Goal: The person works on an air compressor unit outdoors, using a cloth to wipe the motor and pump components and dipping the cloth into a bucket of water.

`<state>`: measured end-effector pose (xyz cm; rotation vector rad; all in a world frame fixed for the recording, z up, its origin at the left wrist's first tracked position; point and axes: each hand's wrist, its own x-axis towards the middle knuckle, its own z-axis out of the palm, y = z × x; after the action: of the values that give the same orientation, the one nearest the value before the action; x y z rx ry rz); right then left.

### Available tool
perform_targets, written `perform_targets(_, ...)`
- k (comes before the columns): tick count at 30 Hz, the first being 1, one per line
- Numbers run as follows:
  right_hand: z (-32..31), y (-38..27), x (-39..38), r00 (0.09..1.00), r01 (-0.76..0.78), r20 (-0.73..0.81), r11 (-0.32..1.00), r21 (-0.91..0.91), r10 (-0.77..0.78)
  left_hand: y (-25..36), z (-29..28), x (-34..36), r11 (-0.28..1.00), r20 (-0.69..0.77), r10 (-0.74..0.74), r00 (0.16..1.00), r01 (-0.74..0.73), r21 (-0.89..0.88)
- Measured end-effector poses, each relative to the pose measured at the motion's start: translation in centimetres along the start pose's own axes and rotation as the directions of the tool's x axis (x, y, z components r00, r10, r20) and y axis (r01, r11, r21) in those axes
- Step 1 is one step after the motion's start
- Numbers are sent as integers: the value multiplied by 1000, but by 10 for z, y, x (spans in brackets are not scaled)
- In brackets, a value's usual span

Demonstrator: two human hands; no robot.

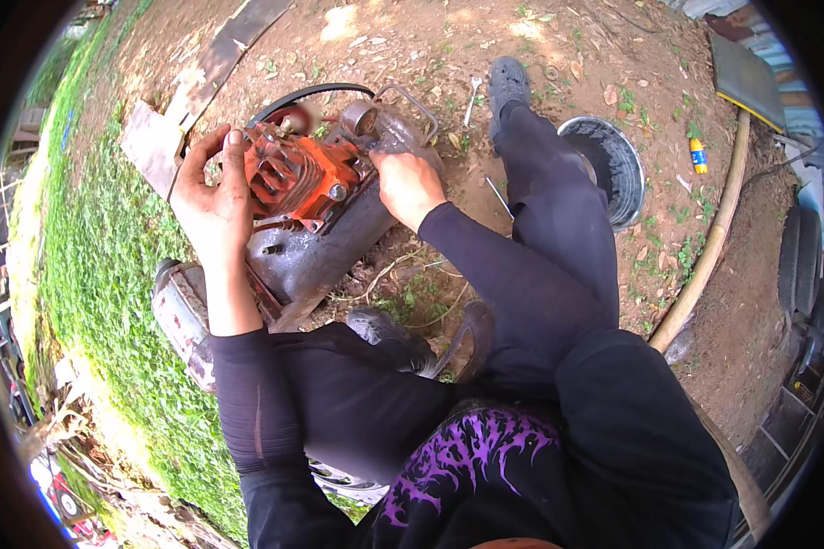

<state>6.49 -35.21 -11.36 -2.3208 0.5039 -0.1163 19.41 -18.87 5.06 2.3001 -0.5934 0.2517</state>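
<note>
An orange, finned compressor pump (pixel 288 178) sits on a dirty grey metal tank (pixel 316 261), with a black belt (pixel 311 91) looped behind it. My left hand (pixel 212 188) grips the pump's left side, thumb raised and fingers curled at its edge. At the pump's right rear, beside a small dark cylinder (pixel 359 119) and a bent metal handle, my right hand (pixel 403 183) has its fingers curled closed; what is in them is hidden. A rusty, pale motor housing (pixel 181 311) lies at the tank's near left end.
A wrench (pixel 472 101) lies on the dirt beyond my shoe (pixel 509 87). A bucket (pixel 627 174) stands right of my leg, near a yellow bottle (pixel 698 156). A long pole (pixel 714 247) and tires (pixel 796 256) are at the right. Boards (pixel 220 64) lie back left, beside grass.
</note>
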Motion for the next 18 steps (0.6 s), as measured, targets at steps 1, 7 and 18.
perform_targets(1,-3,-1,2,1000,9,-23,1000,19,-9,-1,1,-1,1000,12,2,1000,-2,0)
perform_targets(7,20,-2,33,989,147,-22,989,31,-146,10,1,-1,1000,-25,-24,999,24,-17)
perform_targets(18,31,4,42,983,177,-48,982,-67,-180,1,2,0,953,-134,-54,989,11,-304)
